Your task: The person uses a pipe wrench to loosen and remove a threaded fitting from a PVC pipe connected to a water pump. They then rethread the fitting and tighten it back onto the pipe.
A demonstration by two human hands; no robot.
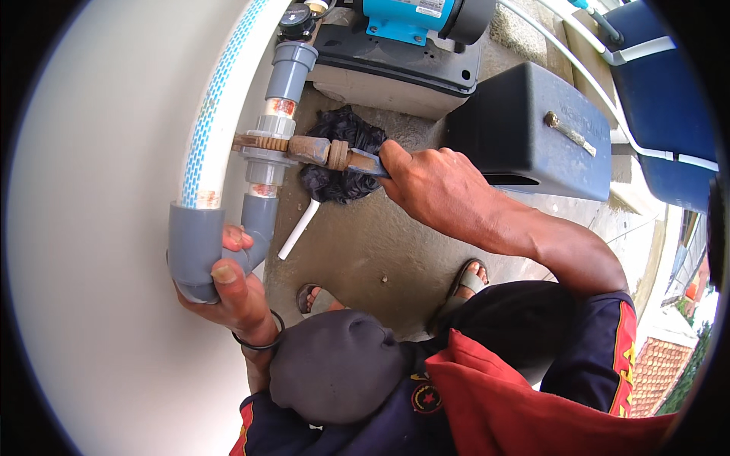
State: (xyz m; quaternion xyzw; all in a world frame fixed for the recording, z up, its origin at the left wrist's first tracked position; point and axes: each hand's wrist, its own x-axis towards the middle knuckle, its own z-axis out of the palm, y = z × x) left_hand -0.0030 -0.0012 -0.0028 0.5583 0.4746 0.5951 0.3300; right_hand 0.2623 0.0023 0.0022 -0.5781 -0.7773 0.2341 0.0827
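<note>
A: Nearest 1st. What's the L hand [248, 298] on?
B: Closed round the grey U-bend [194, 247], thumb in front, fingertips showing btwn its 2 legs. Wall [91, 228] is just beside it, so v. little room that side.
A: R hand [430, 182]?
B: Fist closed on the handle of the pipe wrench [310, 150]; forearm comes in from the R. Handle's far end is hidden in the fist.
A: And the jaw end?
B: Toothed jaw lies across the grey union [265, 173], above the bend's R leg. Can't tell how tight it bites. Its tip is near the white pipe w/ blue pattern [213, 114], so a narrow gap.
A: Floor?
B: Concrete [357, 243], w/ the most open room btwn the 2 sandals [471, 283] & the black bag [346, 137]. Short white tube [298, 230] lies there, 1 end at the bag's edge.
A: Beyond?
B: Black box cover [525, 121] R of the bag, its lower edge near the R forearm in view. Blue pump [403, 19] past the bag on a black base; dark blue tank [658, 99] far R.
</note>
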